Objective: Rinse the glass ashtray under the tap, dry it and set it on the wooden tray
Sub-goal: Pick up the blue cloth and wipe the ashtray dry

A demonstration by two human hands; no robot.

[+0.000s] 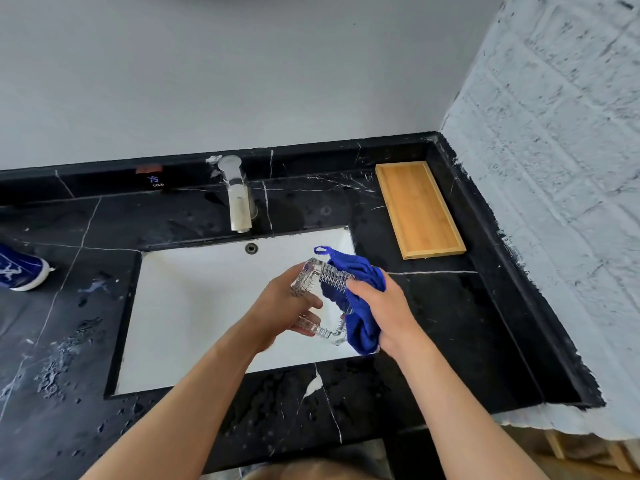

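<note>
A square cut-glass ashtray [320, 284] is held tilted above the white sink [194, 306]. My left hand [282, 306] grips its left side, with the fingers under and around the rim. My right hand [382, 311] is closed on a blue cloth [356, 306] and presses it against the ashtray's right side and inner face. The cloth covers part of the glass. A chrome tap [239, 197] stands behind the sink with no water running from it. The wooden tray [417, 209] lies on the counter at the back right, with nothing on it.
The black marbled counter [433, 323] is wet with droplets on the left and in front of the sink. A blue object with white marks [20, 268] lies at the far left edge. A rough white wall [561, 168] borders the counter on the right.
</note>
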